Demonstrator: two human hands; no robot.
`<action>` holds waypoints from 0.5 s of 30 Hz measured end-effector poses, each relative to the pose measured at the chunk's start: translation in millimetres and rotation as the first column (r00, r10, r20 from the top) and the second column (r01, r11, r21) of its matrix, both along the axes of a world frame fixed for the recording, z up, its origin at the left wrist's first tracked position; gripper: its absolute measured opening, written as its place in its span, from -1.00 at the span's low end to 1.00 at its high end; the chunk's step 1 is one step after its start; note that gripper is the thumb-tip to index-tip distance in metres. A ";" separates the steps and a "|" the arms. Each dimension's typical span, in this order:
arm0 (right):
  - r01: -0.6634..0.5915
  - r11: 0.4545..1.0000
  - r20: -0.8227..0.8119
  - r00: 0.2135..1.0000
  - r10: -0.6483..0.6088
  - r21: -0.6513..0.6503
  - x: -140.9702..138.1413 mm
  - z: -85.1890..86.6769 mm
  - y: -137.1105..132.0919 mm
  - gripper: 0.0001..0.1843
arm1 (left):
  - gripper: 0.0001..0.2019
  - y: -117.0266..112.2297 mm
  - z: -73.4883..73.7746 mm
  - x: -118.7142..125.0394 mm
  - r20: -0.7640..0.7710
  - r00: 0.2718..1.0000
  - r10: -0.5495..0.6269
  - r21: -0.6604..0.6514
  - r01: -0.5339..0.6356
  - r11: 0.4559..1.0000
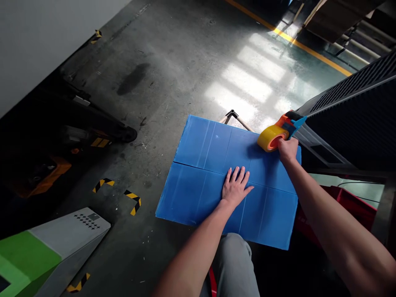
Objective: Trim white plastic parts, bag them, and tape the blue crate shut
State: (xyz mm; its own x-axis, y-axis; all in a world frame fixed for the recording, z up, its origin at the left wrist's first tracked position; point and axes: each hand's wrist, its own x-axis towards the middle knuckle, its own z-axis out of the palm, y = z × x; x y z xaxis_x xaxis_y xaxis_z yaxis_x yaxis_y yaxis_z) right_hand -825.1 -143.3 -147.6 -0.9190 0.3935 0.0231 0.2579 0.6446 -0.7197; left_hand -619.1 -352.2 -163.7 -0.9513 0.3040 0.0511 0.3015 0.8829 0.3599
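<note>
A flat blue corrugated plastic sheet (198, 194) lies in front of me, with a dark seam running across its middle and faint creases crossing it. My left hand (236, 186) rests palm down near that seam, fingers spread. Above the sheet's far right part, my right hand (288, 148) is closed around a tape dispenser (283, 127), orange and blue, loaded with a roll of yellow tape (266, 138). The dispenser casts a shadow on the sheet. How the right fingers wrap its handle is partly hidden.
A pipe frame corner (232, 112) pokes out beyond the sheet. At right stand a dark louvred machine (352, 119) and a red bin (343, 202). A green and white machine (71, 231) is at lower left, a dark pallet-truck-like machine (93, 119) behind it. Striped tape marks the floor.
</note>
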 end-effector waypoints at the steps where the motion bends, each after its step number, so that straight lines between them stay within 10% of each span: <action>1: -0.007 1.000 -0.002 1.000 0.007 -0.009 -0.2 -2.2 -10.1 -0.86 | -0.42 0.0 0.3 0.3 0.001 1.000 0.000 0.001 0.000 1.000; 9: 0.043 0.997 -0.021 0.999 -0.045 -0.070 2.7 -23.3 -64.2 -0.89 | -0.43 -16.7 14.6 2.1 0.018 0.996 -0.089 -0.035 0.090 0.995; 15: 0.082 0.989 -0.012 0.996 -0.084 -0.120 4.2 -19.2 -61.5 -0.85 | -0.25 -117.4 20.8 0.9 0.070 0.997 -0.045 -0.096 0.052 0.994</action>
